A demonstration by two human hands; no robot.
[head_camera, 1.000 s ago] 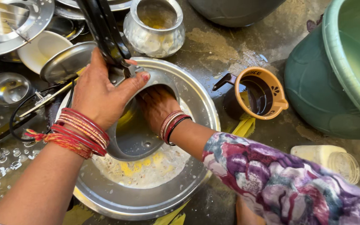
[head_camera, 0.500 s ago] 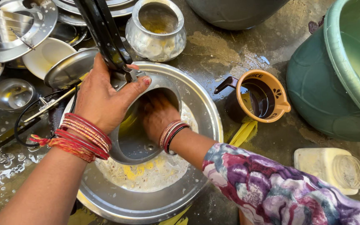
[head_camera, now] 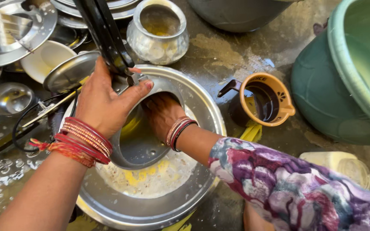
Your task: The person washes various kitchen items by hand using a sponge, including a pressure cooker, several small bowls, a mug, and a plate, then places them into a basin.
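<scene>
My left hand (head_camera: 101, 102) grips the rim of a steel cooking pot (head_camera: 140, 145) at the base of its long black handle (head_camera: 103, 32) and holds it tilted on its side. My right hand (head_camera: 161, 113) is pushed inside the pot's mouth; its fingers are hidden, so whether it holds anything cannot be seen. The pot rests in a wide steel basin (head_camera: 193, 98) that holds whitish, yellow-stained foam. Both wrists carry red bangles, and a flowered sleeve covers my right arm.
A round steel pot (head_camera: 157, 32) stands behind the basin. An orange and black jug (head_camera: 264, 98) of dark water sits to the right, beside a large green tub (head_camera: 352, 77). Steel plates, lids and bowls (head_camera: 9, 98) pile up at the left. A pale jar (head_camera: 343, 164) lies at lower right.
The view shifted slightly. My right hand has moved a little inside the pot, and my left hand keeps the same grip on the rim.
</scene>
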